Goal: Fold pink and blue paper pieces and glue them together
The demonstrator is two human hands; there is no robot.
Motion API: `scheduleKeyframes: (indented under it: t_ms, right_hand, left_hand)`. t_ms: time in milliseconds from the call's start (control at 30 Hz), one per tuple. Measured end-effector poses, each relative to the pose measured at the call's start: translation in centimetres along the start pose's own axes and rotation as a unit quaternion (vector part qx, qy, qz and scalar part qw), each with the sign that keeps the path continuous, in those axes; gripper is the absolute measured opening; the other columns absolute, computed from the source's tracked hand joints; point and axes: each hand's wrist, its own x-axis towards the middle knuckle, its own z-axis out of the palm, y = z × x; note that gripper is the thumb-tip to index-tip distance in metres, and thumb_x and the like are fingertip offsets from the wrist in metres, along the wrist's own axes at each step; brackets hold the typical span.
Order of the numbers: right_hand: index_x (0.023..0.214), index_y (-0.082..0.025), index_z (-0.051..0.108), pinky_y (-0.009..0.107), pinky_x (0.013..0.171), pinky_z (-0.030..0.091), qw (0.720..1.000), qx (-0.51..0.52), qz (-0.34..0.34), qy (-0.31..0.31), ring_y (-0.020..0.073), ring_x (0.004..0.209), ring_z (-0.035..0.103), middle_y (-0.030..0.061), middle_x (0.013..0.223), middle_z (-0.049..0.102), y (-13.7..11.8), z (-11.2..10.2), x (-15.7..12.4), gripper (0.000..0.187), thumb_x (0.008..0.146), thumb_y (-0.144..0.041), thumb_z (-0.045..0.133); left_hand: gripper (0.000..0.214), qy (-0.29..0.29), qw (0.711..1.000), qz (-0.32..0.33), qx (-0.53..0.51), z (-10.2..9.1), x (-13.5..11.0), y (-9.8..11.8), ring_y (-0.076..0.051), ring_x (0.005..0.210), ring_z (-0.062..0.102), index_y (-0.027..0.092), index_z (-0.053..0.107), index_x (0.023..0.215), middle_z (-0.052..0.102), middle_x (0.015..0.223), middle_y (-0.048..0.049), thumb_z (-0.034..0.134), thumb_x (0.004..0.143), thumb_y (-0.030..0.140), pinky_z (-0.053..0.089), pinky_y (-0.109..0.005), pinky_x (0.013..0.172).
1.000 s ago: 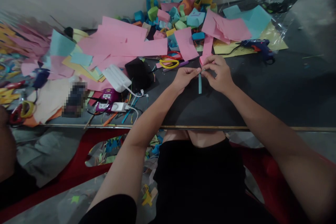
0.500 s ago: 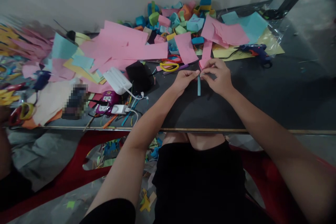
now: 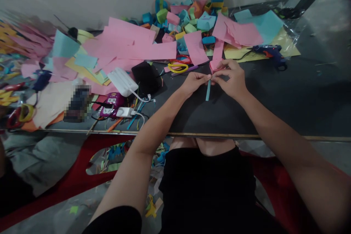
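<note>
My left hand (image 3: 195,82) is closed in a pinch, thumb and forefinger meeting at the top of a narrow light-blue strip (image 3: 208,92). The strip hangs down over the dark table. My right hand (image 3: 232,79) also pinches, its fingertips touching those of the left at the strip's upper end. Between the hands, partly covered by the right fingers, is a small pink piece (image 3: 215,65), apparently folded foam or paper. Just left of the hands lie yellow-handled scissors (image 3: 177,67) and a purple pen-like stick (image 3: 192,68).
Pink sheets (image 3: 131,44) cover the table's back left, with small coloured box shapes (image 3: 178,18) heaped behind. A blue glue gun (image 3: 274,53) lies at the right. A white power bank (image 3: 122,81), black pouch (image 3: 146,77) and purple socket block (image 3: 112,104) sit left of my arm.
The light-blue strip's lower end now slants slightly left. Both hands stay together in their pinch, while the whole view has shifted a little.
</note>
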Motion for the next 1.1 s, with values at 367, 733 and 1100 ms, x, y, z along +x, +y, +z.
scheduleKeyframes:
  t_ms: [367, 733, 1100]
  right_hand:
    - [0.077, -0.024, 0.081, 0.047, 0.092, 0.061, 0.997, 0.035, 0.068, -0.002, 0.0246, 0.098, 0.071, 0.0047, 0.103, 0.072, 0.8, 0.1, -0.1, 0.014, 0.077, -0.036, 0.09]
    - [0.082, -0.023, 0.077, 0.042, 0.081, 0.063, 0.992, 0.09, 0.088, -0.004, 0.022, 0.088, 0.073, 0.0049, 0.098, 0.076, 2.0, 0.7, 0.2, 0.011, 0.082, -0.031, 0.084]
    - [0.082, -0.027, 0.08, 0.047, 0.095, 0.061, 0.998, 0.054, 0.026, 0.016, 0.0248, 0.098, 0.072, 0.0033, 0.102, 0.075, 0.6, -0.1, 0.3, 0.004, 0.082, -0.025, 0.083]
  left_hand:
    - [0.046, -0.017, 0.998, 0.021, 0.056, 0.1, -0.5, 0.7, -0.018, 0.088, 0.077, 0.017, 0.085, 0.083, 0.084, 0.087, -0.0079, 0.085, 0.079, 0.063, 0.056, -0.035, 0.101]
    - [0.036, 0.018, 0.96, 0.161, 0.23, -0.1, 0.1, 0.1, -0.021, 0.102, 0.065, 0.024, 0.083, 0.09, 0.076, 0.095, -0.0046, 0.074, 0.091, 0.059, 0.05, -0.033, 0.098]
    - [0.027, 0.062, 0.865, 0.279, 0.412, 0.1, -0.3, 0.5, -0.024, 0.107, 0.065, 0.022, 0.079, 0.095, 0.077, 0.097, -0.0084, 0.054, 0.104, 0.029, 0.05, -0.039, 0.098]
